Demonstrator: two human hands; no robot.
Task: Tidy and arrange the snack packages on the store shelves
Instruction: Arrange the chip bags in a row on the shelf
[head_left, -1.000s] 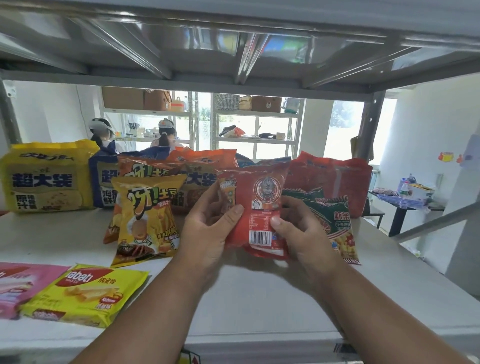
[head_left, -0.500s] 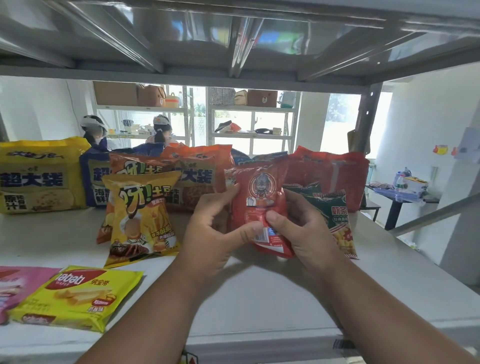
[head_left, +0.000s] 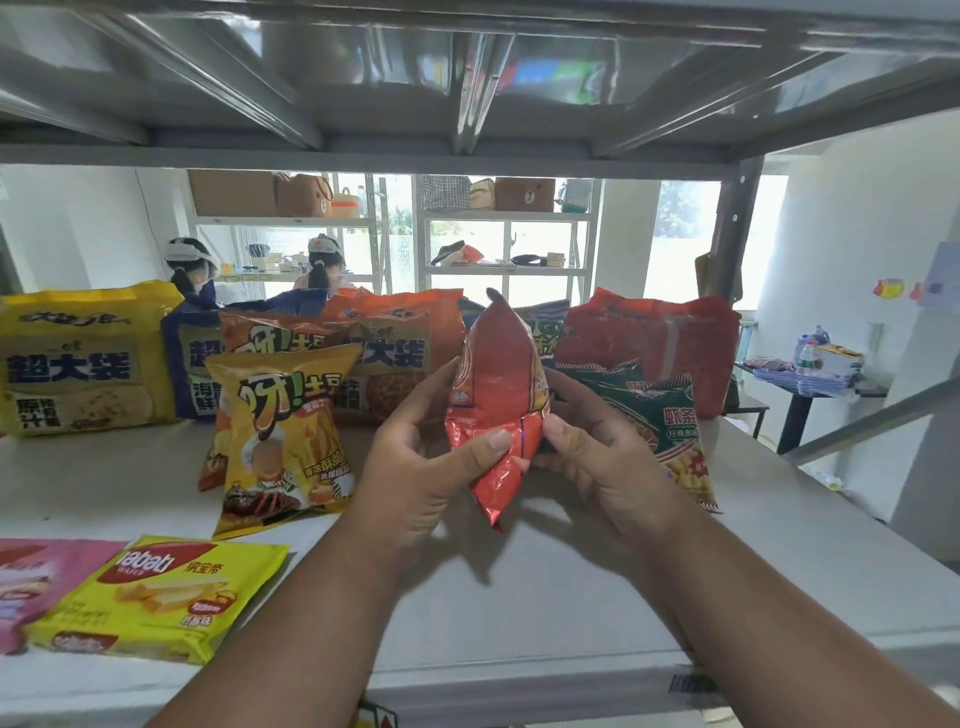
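Red snack packet (head_left: 496, 395), edge-on above the shelf (head_left: 545, 587), is pinched between left hand (head_left: 421, 467) and right hand (head_left: 608, 457), each grip clamped on it. Yellow potato-stick bag (head_left: 283, 441) stands left; green shrimp-stick bag (head_left: 670, 426) right.

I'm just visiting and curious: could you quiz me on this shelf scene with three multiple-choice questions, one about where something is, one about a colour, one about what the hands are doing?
1. Where does the yellow wafer pack lie?
A. Flat at the shelf's front left
B. Standing at the back right
C. In the hands

2. What colour is the packet being held?
A. Green
B. Blue
C. Red

3. How is the red snack packet held?
A. Lying untouched on the shelf
B. Gripped by both hands
C. Gripped by one hand only

Answers:
1 A: it lies flat near the front edge, beside a pink pack.
2 C: its foil is red.
3 B: the left hand and right hand grip it from either side, above the shelf.
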